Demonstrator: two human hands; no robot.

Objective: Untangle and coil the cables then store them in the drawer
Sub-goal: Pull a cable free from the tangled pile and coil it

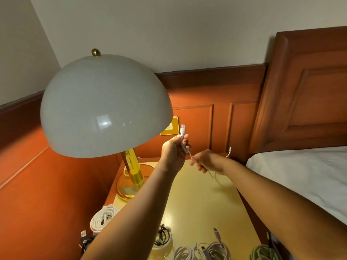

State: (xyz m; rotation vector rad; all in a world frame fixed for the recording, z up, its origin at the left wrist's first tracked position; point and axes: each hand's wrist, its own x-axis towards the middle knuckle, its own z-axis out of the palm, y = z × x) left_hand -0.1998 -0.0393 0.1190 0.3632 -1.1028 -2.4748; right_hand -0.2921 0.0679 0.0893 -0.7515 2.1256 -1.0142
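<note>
Gripping the white cable [185, 147] near its plug beside the lamp [105, 107], the left hand [173, 151] anchored it, likely for coiling; the right hand [203, 160] pinched its slack.

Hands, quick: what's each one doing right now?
Left hand: closed round the white cable, USB plug sticking up.
Right hand: fingers pinching the same cable farther along.

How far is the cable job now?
Done: several coils lie on the nightstand, such as the white coil and the green coil. In hand: the left hand grips a white cable and the right hand holds its length. Left: storing; no drawer is in view.
</note>
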